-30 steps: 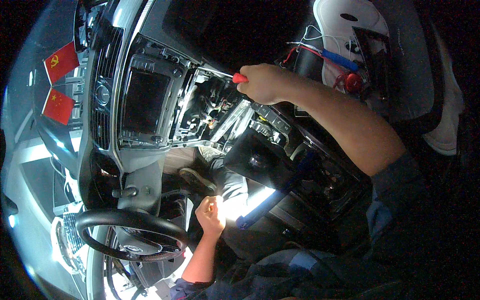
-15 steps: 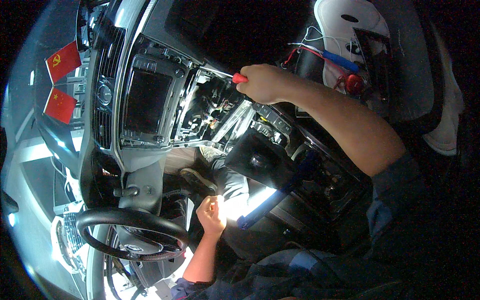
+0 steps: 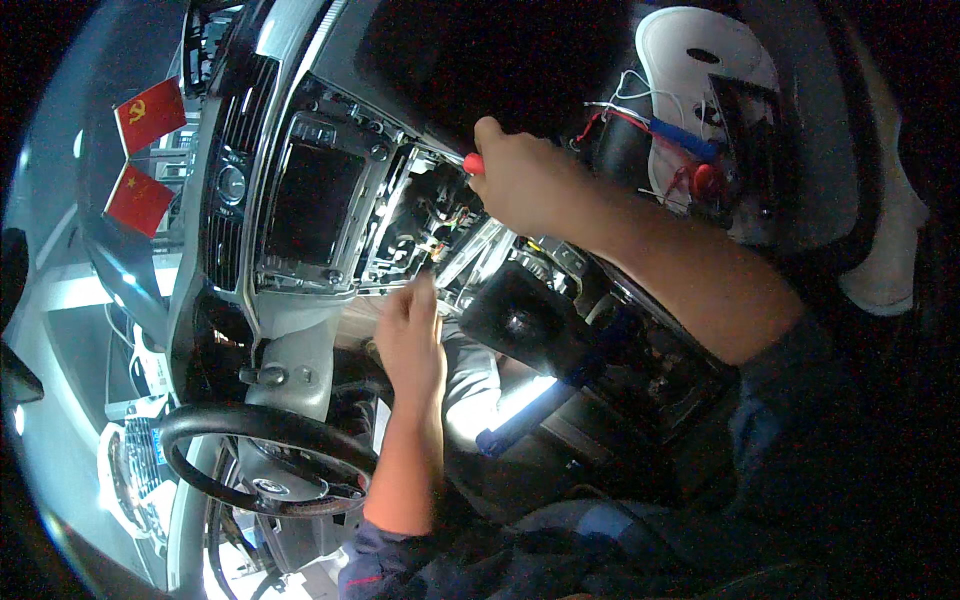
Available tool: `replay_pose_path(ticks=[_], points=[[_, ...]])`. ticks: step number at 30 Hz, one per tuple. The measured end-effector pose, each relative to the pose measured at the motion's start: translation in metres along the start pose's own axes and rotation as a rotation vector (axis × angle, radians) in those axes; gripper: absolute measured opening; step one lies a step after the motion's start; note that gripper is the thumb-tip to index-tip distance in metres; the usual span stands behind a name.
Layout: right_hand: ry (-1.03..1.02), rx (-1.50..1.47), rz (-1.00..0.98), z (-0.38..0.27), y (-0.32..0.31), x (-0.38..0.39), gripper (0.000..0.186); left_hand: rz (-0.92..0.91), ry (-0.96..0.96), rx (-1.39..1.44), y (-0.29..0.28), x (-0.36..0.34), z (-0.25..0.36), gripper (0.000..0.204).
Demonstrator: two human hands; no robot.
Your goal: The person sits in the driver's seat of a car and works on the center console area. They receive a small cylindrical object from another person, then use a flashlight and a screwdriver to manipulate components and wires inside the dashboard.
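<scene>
My right hand [image 3: 525, 185] is closed around a red-handled screwdriver [image 3: 473, 163], at the upper right edge of the open centre console cavity [image 3: 412, 215]. Most of the handle is hidden in my palm; a thin shaft points toward the cavity's edge. Bare metal brackets, wires and small connectors show inside the cavity. My left hand [image 3: 408, 335] is just below the cavity, slightly blurred, fingers drawn together; whether something small is between them is hidden. Beside the cavity sits the dashboard screen unit [image 3: 315, 205], its surrounding frame exposed.
A lit blue work light [image 3: 520, 412] lies below a black panel-like piece [image 3: 520, 312]. The steering wheel [image 3: 270, 455] stands lower left. On the white seat cover [image 3: 690, 45] lie a blue-handled tool [image 3: 683, 137] and red and white wires. Two red flags [image 3: 145, 160] stand on the dashboard.
My left hand has moved up from beside the work light to the lower edge of the cavity. My right hand stays at the cavity's edge with the screwdriver. The view has shifted slightly.
</scene>
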State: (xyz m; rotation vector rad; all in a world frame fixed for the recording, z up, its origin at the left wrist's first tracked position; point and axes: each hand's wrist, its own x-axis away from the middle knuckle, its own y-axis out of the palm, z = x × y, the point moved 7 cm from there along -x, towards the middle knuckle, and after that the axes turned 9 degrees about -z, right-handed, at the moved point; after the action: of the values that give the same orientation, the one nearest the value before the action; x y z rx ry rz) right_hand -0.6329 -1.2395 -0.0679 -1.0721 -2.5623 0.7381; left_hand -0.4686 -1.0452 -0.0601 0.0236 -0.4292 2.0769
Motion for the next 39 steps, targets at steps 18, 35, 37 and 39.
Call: replay_pose_path(ticks=[18, 35, 37, 39], points=[[-0.104, 0.083, 0.192, -0.038, -0.008, 0.027, 0.043, -0.305, -0.253, 0.659, 0.101, -0.139, 0.015, 0.028], [-0.125, -0.171, 0.330, -0.012, -0.015, 0.019, 0.036, -0.211, -0.225, 0.577, 0.100, -0.151, 0.020, 0.030], [-0.209, 0.061, 0.301, -0.020, -0.005, 0.029, 0.034, -0.223, -0.272, 0.597, 0.103, -0.156, 0.016, 0.031], [-0.240, 0.177, 0.308, -0.021, 0.004, 0.032, 0.030, -0.161, -0.345, 0.592, 0.103, -0.154, 0.008, 0.033]])
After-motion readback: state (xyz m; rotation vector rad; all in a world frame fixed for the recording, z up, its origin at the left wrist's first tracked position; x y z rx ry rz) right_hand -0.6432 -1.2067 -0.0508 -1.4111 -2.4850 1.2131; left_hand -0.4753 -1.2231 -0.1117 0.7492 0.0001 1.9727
